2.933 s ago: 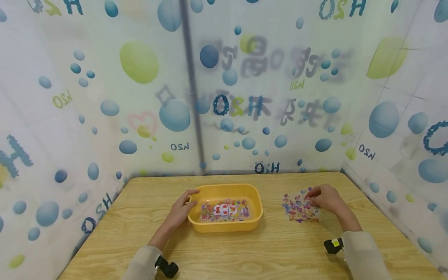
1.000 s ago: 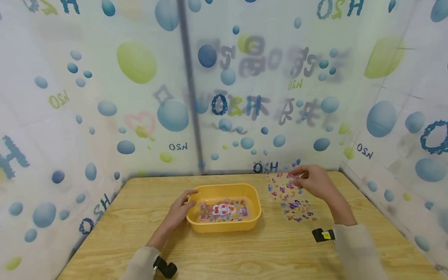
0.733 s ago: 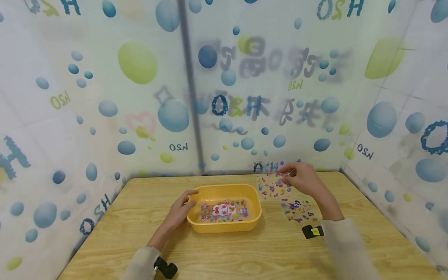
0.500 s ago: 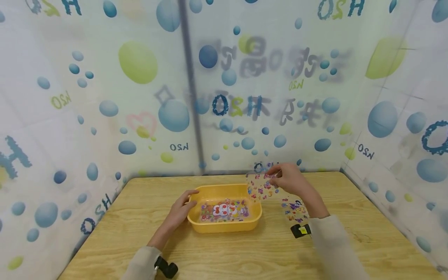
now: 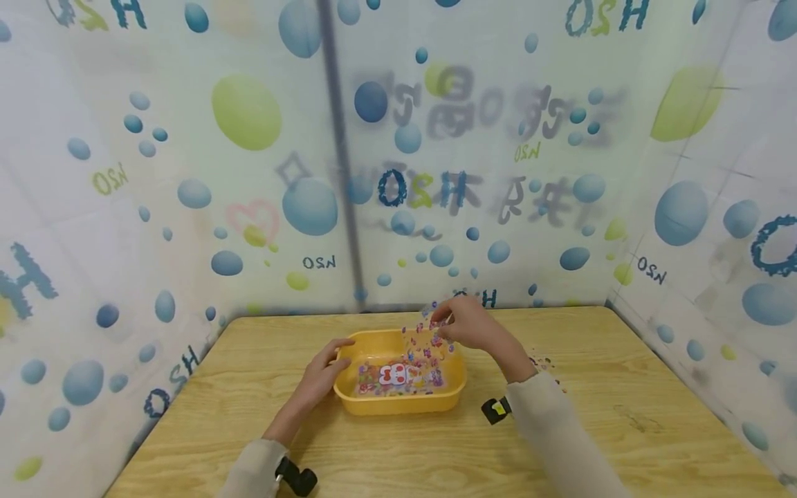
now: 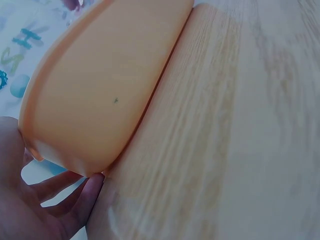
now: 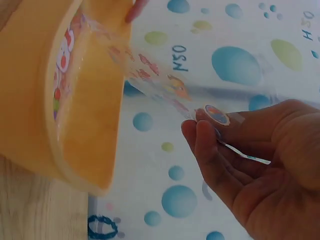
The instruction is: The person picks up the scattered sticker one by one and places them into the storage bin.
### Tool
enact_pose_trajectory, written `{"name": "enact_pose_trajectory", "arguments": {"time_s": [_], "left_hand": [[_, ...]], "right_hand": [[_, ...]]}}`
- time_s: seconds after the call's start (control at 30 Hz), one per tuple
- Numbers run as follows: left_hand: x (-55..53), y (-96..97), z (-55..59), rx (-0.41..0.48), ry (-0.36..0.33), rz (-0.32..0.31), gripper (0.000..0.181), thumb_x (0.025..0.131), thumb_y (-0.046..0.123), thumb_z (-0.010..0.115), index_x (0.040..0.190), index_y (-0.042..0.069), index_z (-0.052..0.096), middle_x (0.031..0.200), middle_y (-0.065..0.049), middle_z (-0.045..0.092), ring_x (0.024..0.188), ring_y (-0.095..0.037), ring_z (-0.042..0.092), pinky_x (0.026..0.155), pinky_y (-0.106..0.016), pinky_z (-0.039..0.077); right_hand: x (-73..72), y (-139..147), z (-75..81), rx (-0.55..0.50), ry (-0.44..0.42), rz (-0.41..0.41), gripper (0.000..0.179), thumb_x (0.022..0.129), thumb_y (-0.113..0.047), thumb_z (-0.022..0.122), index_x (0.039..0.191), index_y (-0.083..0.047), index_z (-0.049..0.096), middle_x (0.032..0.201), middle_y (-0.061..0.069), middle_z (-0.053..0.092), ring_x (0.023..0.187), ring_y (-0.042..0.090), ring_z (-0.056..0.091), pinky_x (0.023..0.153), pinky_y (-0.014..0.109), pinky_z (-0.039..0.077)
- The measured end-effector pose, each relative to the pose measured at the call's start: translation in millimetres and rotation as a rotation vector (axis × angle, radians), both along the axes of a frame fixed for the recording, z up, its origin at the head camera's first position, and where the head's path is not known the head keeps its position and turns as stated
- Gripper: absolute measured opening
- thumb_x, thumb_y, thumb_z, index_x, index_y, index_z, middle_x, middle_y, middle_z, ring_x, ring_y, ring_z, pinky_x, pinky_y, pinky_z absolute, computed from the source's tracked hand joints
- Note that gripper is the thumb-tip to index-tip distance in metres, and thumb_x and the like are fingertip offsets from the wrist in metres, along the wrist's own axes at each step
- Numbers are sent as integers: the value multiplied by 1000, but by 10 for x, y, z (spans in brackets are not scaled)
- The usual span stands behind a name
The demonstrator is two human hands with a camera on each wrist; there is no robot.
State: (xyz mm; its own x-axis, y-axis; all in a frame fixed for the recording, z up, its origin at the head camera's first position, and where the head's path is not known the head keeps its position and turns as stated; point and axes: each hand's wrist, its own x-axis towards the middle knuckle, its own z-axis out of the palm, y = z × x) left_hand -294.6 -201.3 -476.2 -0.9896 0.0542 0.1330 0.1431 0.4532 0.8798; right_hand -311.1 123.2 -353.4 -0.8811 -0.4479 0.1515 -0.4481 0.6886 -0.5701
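Observation:
My left hand [image 5: 319, 372] holds the left end of a yellow plastic tub [image 5: 398, 404]. In the left wrist view, thumb and fingers bend around the tub's end [image 6: 95, 95]. Inside the tub lie printed sticker sheets [image 5: 392, 375], the top one showing a white cartoon character with red cheeks. My right hand [image 5: 474, 325] pinches a clear sticker sheet [image 5: 428, 344] by its edge. That sheet hangs over the tub's right part, its lower end inside the rim. The right wrist view shows the sheet [image 7: 150, 70] slanting from the fingertips into the tub [image 7: 97, 125].
Another clear sticker sheet [image 5: 549, 362] lies on the wooden table [image 5: 398, 456], mostly hidden behind my right forearm. A curtain with bubble prints [image 5: 309, 206] surrounds the table at the back and sides. Black cameras sit on both wrists.
My right hand has lifted a sticker sheet from the pile at the right and carried it left, over the tub. The left hand and the tub stay put.

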Motion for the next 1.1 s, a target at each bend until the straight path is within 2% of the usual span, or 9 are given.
{"name": "enact_pose_trajectory", "arguments": {"time_s": [0.17,0.37,0.53,0.63,0.83,1.0,1.1], "left_hand": [[14,-14,-1,4,-4,3,38,105,19,56,143,18,60,154,-29,48,139,-48,51,106,-56,50],[16,-14,6,-3,-4,0,38,105,18,56,143,17,59,156,-28,46,142,-49,47,110,-60,46],[-7,-9,4,2,4,-5,38,105,17,56,143,16,60,159,-24,44,146,-49,41,115,-62,40],[-11,-9,-3,5,-2,-7,38,105,17,56,143,17,59,159,-25,45,146,-49,42,115,-61,41],[-1,-8,-2,2,-10,-10,39,105,18,56,144,17,59,159,-25,45,146,-50,42,114,-61,42],[2,-8,8,2,-6,-18,39,106,19,55,145,17,58,161,-24,42,148,-50,38,115,-63,39],[14,-11,17,5,-10,-28,40,107,21,54,146,17,57,161,-25,41,148,-51,37,114,-63,40]], "right_hand": [[-30,-236,-5,34,-4,65,19,92,-3,71,110,-1,78,105,11,76,81,15,68,69,28,57],[-53,-436,-38,40,-61,102,23,91,0,69,113,2,76,109,15,77,75,14,67,67,27,55],[-87,-547,-46,45,-104,110,23,93,1,66,114,2,76,100,12,77,70,13,65,67,28,57],[-121,-578,-73,26,-138,122,20,96,-1,66,112,3,76,94,11,77,68,14,67,67,29,59],[-178,-604,-130,-28,-201,130,19,99,-4,65,111,6,76,98,17,77,62,15,68,64,29,60],[-187,-620,-150,-57,-263,116,19,98,1,63,110,8,76,99,18,77,60,20,68,71,41,63],[-186,-640,-175,-75,-304,87,20,95,7,61,108,8,76,101,19,76,60,21,68,71,41,64]]}}
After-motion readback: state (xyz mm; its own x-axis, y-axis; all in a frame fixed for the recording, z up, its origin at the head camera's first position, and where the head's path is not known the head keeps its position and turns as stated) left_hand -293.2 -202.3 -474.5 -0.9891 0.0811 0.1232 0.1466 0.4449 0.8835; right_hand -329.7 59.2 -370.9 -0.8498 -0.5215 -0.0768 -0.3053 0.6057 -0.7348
